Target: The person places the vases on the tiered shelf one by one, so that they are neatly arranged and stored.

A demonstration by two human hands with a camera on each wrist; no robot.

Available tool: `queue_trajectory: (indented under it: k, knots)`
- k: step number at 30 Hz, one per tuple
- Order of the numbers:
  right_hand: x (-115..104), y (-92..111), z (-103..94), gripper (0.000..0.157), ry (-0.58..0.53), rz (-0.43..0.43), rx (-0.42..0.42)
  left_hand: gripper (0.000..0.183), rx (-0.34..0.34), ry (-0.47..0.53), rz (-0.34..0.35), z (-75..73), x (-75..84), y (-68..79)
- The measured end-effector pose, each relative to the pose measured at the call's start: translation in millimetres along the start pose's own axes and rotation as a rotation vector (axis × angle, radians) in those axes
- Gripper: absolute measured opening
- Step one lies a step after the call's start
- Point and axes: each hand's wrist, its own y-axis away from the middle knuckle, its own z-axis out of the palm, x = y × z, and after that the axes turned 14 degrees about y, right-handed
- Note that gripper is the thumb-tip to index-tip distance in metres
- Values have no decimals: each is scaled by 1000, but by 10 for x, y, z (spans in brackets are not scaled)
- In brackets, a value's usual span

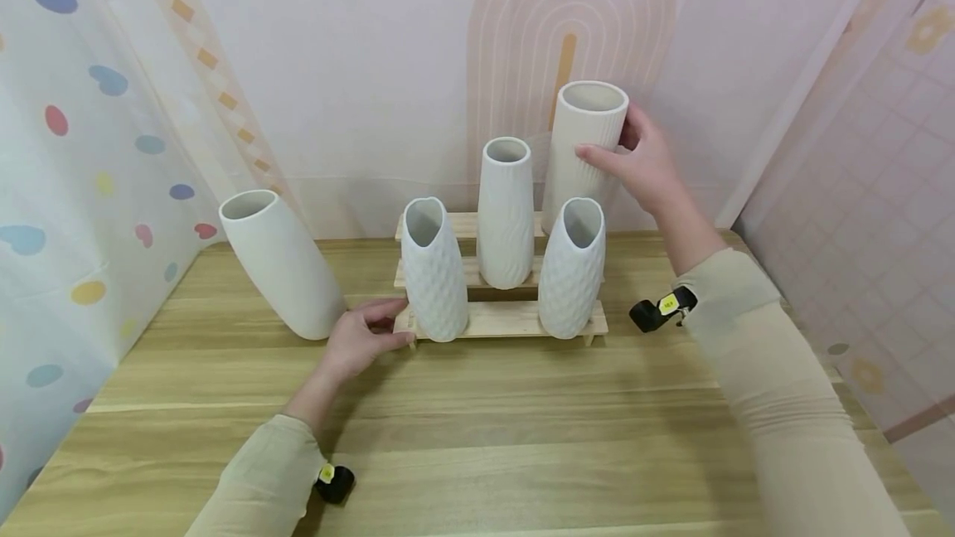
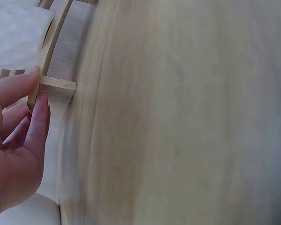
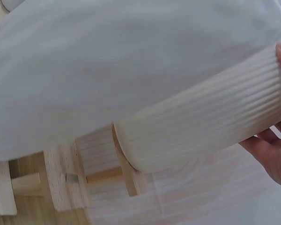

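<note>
My left hand pinches the left end of the lowest tier of a wooden step stand, between thumb and fingers in the left wrist view. At the back right, my right hand grips a tall ribbed white vase near its rim. In the right wrist view the base of that vase meets the top tier's end. Two dimpled white vases stand on the lowest tier, one at the left and one at the right. A slim wavy-patterned vase occupies the middle tier.
A smooth white vase stands on the wooden table left of the stand, close to my left wrist. Patterned cloth hangs behind the table and along both sides. A small black device is strapped at my right sleeve.
</note>
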Motion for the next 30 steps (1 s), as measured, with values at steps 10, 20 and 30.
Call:
queue_trajectory:
  k: [10, 20, 30]
  knots:
    - [-12, -81, 62, 67, 59, 16, 2, 56, 3, 14, -1, -8, -17, -3]
    - [3, -111, 28, 68, 52, 47, 26, 56, 0, 4, -5, -10, -17, 1]
    - [10, -128, 29, 68, 50, 55, 9, 57, 0, -6, -10, -17, -5, -1]
